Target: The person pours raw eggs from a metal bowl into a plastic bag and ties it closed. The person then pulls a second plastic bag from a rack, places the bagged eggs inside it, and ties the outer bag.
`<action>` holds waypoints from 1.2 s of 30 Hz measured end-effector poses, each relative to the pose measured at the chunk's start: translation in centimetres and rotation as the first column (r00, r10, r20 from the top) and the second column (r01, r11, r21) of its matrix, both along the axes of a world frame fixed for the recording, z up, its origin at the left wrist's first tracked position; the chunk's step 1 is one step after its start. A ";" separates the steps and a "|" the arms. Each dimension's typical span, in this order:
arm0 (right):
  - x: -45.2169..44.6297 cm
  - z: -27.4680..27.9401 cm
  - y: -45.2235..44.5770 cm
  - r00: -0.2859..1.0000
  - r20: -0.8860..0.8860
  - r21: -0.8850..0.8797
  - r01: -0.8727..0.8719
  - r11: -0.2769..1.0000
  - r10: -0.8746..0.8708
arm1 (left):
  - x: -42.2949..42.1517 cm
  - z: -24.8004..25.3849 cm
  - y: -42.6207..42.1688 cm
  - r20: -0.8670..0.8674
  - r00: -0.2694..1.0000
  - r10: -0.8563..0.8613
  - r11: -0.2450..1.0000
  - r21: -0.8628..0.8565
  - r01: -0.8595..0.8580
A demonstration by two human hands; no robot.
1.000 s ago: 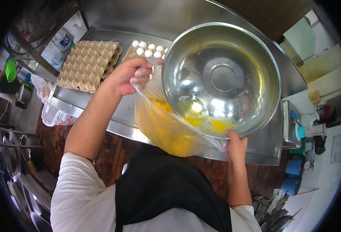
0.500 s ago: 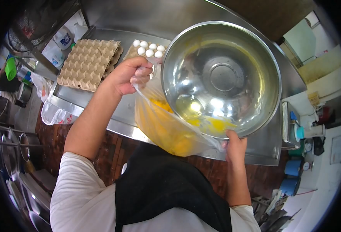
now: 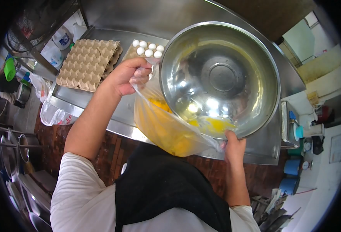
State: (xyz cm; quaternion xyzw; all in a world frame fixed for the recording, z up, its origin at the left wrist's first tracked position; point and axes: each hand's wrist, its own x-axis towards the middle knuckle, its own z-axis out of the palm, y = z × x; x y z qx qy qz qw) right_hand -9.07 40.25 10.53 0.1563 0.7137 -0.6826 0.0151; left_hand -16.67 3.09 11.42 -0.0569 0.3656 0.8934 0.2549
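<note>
metal bowl [image 3: 221,77]: shifted slightly left vs 1 s ago | yellow egg pool [image 3: 218,124] inside: smaller

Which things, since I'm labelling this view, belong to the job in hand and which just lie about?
In use:
plastic bag, held by the left hand
metal bowl, held by the right hand
yellow liquid

Seemingly lying about:
cardboard egg trays
white eggs, untouched
blue containers

Head view: from above the apron [image 3: 170,185], facing forward and down
Bowl [image 3: 224,54]: close, looked into nearly face-on
Counter [image 3: 124,116]: near, looked down on
Floor [image 3: 114,150]: farther off, glimpsed past the counter
</note>
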 end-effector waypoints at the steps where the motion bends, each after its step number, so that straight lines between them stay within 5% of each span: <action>1: 0.0 -0.1 0.0 1.000 -0.006 -0.002 0.008 1.000 -0.008 | 0.1 0.2 0.0 0.000 1.000 -0.004 1.000 -0.002 0.004; 36: 0.4 0.4 -0.7 0.998 -0.050 0.050 0.029 0.998 -0.027 | -0.2 0.0 -0.1 -0.015 1.000 -0.013 1.000 -0.026 0.013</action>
